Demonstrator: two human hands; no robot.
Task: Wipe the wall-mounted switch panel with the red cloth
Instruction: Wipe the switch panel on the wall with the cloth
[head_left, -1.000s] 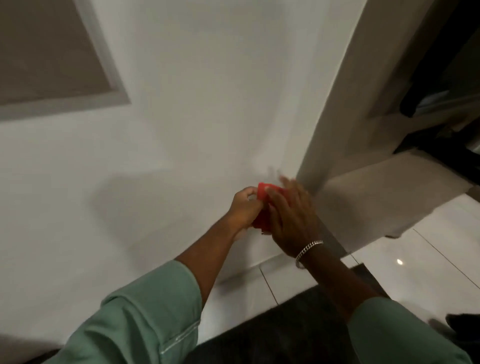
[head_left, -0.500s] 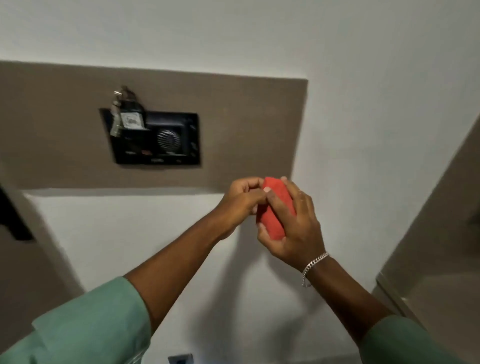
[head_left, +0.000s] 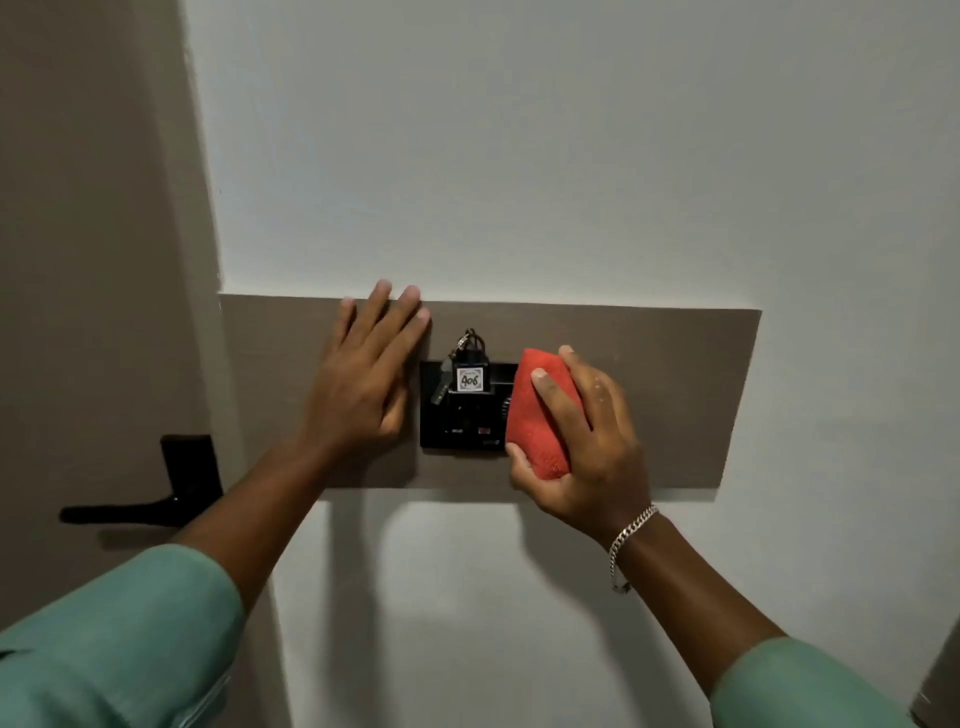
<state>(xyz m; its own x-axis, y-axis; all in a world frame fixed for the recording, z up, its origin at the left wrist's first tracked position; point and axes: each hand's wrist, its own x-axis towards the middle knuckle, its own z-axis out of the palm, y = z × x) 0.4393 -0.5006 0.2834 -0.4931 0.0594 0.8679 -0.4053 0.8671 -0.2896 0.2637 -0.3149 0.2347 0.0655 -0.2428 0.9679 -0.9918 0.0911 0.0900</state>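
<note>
A black switch panel (head_left: 462, 421) is set into a brown strip (head_left: 675, 400) on the white wall. A key with a white tag marked 406 (head_left: 470, 379) hangs in the panel's slot. My right hand (head_left: 587, 441) grips a folded red cloth (head_left: 540, 415) and presses it against the panel's right side, hiding that part. My left hand (head_left: 363, 379) lies flat with fingers spread on the brown strip just left of the panel, holding nothing.
A brown door with a black lever handle (head_left: 156, 493) stands at the left. White wall (head_left: 519, 156) surrounds the strip above and below. A brown edge (head_left: 940, 686) shows at the lower right corner.
The view rose and the panel came to the centre. My left hand let go of the cloth and went flat on the strip. My right hand carried the cloth onto the panel.
</note>
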